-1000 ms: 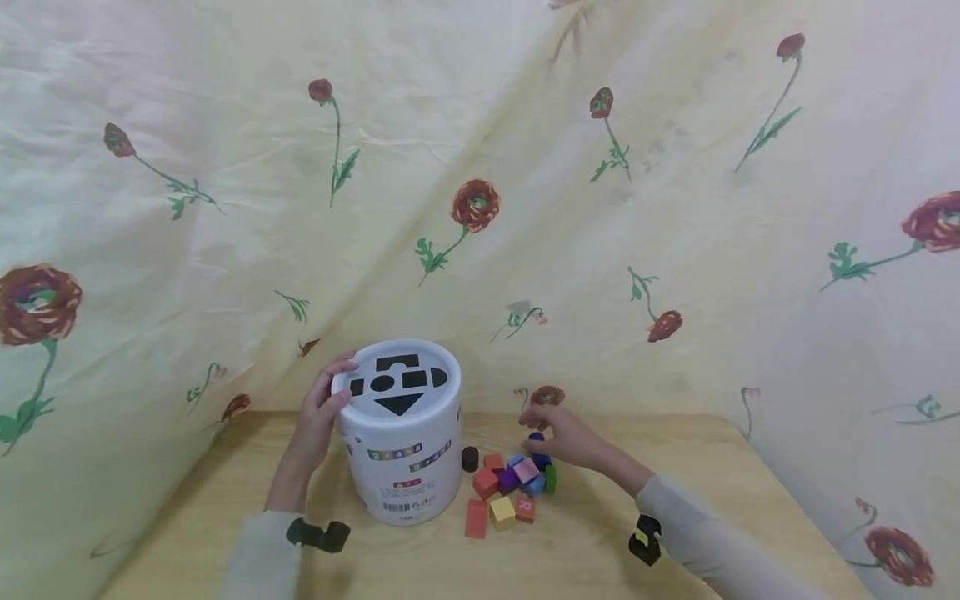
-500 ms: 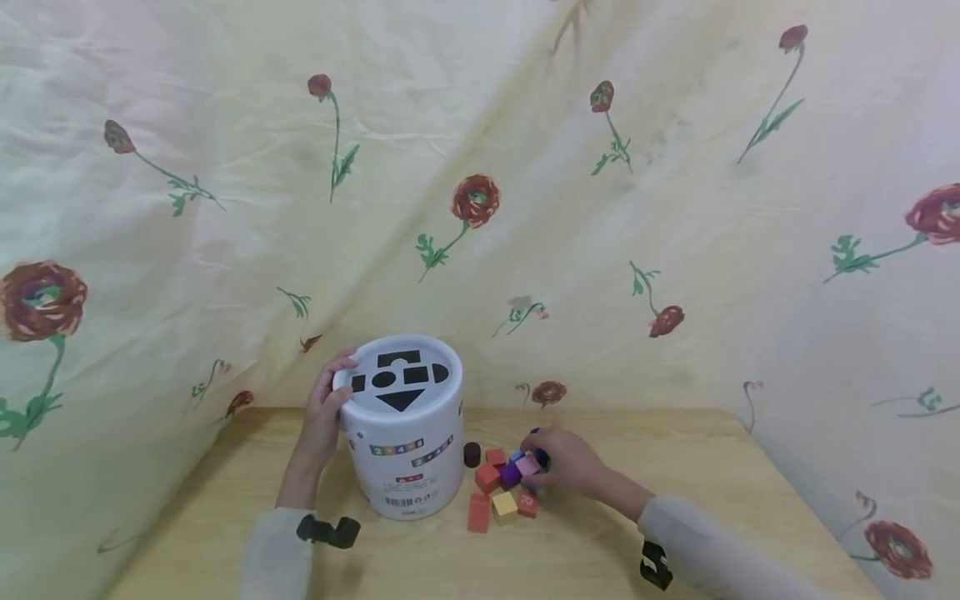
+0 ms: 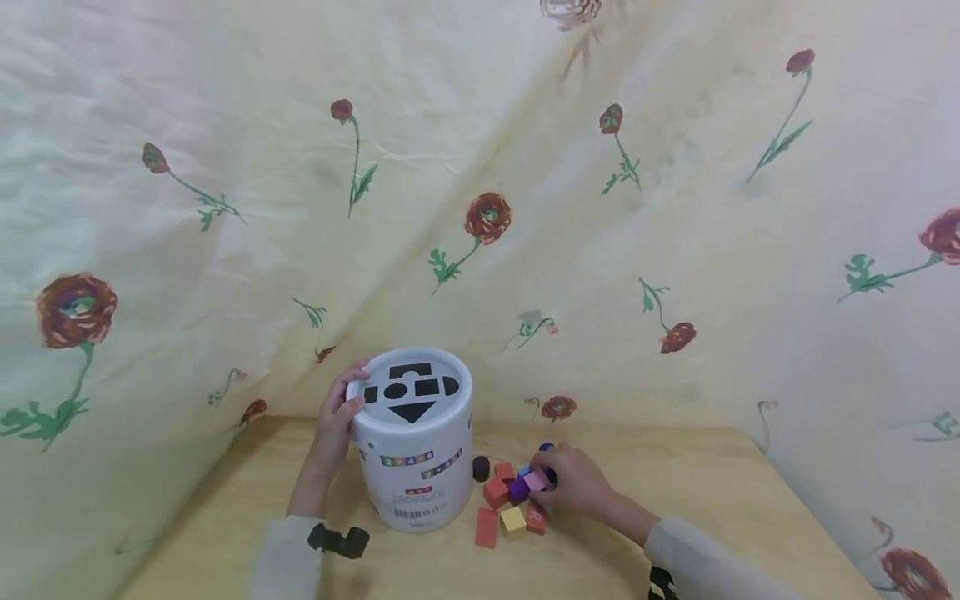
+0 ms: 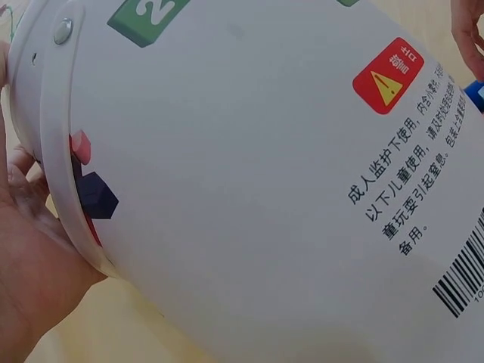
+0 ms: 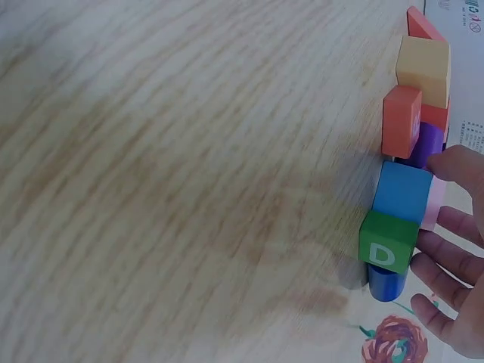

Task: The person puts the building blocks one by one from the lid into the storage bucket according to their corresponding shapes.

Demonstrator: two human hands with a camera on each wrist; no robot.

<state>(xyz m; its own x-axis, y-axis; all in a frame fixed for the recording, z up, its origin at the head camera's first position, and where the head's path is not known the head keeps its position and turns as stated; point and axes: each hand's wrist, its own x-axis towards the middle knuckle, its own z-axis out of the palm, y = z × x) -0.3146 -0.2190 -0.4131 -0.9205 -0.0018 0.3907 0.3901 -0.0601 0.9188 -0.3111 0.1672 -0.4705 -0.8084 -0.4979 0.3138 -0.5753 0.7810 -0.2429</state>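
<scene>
A white lidded bucket [image 3: 416,450] with black shape cutouts stands upright on the table. My left hand [image 3: 335,429] holds its left side, fingers and thumb bent over the lid's rim; in the left wrist view the palm [image 4: 41,265] lies by the white band. My right hand [image 3: 577,482] reaches into the pile of coloured blocks. Its thumb and forefinger lie on either side of a pink block [image 3: 536,480]; I cannot tell whether they pinch it. Beside them, in the right wrist view, are a blue block [image 5: 401,190], a green block marked D [image 5: 387,242] and a purple cylinder [image 5: 425,144].
Red blocks [image 3: 486,528], a yellow block [image 3: 513,523] and a black cylinder [image 3: 481,468] lie between bucket and right hand. A dark blue cylinder [image 5: 387,283] rests past the green block. Flowered cloth [image 3: 600,250] hangs behind the wooden table [image 3: 675,467].
My right hand has come down from above the pile's far side to among the blocks around the pink one. The left hand stays on the bucket. The head view has shifted slightly.
</scene>
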